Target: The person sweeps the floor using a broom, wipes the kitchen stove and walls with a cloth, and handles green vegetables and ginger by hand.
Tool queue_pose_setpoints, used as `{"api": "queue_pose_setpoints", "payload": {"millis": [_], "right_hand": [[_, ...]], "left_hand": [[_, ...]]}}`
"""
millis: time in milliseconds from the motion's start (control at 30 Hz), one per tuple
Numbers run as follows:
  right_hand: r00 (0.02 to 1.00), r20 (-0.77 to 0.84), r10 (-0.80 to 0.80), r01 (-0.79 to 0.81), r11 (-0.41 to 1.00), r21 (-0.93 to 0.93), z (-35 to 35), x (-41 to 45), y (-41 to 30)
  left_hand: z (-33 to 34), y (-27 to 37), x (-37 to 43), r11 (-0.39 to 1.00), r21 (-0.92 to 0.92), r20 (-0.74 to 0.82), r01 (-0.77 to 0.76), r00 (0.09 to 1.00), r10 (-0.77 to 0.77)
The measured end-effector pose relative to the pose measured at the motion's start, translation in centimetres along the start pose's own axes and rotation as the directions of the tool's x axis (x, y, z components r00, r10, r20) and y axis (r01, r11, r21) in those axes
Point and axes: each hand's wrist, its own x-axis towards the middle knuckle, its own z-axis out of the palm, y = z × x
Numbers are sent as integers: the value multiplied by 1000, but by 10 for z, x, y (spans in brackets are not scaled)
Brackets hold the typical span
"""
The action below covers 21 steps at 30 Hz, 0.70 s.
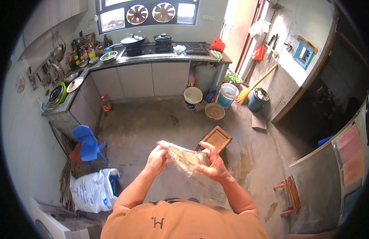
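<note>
A thin, pale, partly see-through cloth or bag [186, 158] with a ragged lower edge is stretched between my two hands in front of my chest. My left hand [158, 158] pinches its left end, bunched near the fingertips. At its right end my right hand [212, 164] grips the edge, thumb below and fingers above. What the material is, and whether something lies inside it, I cannot tell. Beyond my right hand a wooden stool [218, 139] with a framed top stands on the floor, partly hidden by the hand.
A blue plastic chair [85, 140] and a white woven sack [93, 191] stand at left. Ahead are a counter [157, 59] with a wok [133, 40], buckets [192, 97], [227, 95] and a basin [214, 111]. A small wooden bench [292, 195] is at right.
</note>
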Motion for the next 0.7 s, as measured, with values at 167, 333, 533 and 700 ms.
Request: {"api": "queue_pose_setpoints", "payload": {"millis": [167,333,533,700], "right_hand": [[868,317,383,-167,825,-539,-72,73,112],[879,266,397,-428,901,69,-169,194,128],[920,42,389,-391,909,147,-205,369,116],[905,421,-56,302,784,-543,-230,475,136]], "left_hand": [[20,15,102,810,571,198,-131,980,19],[20,57,222,987,141,317,-83,948,34],[-4,101,353,937,310,237,-159,968,86],[-5,159,441,978,45,196,-204,962,191]]}}
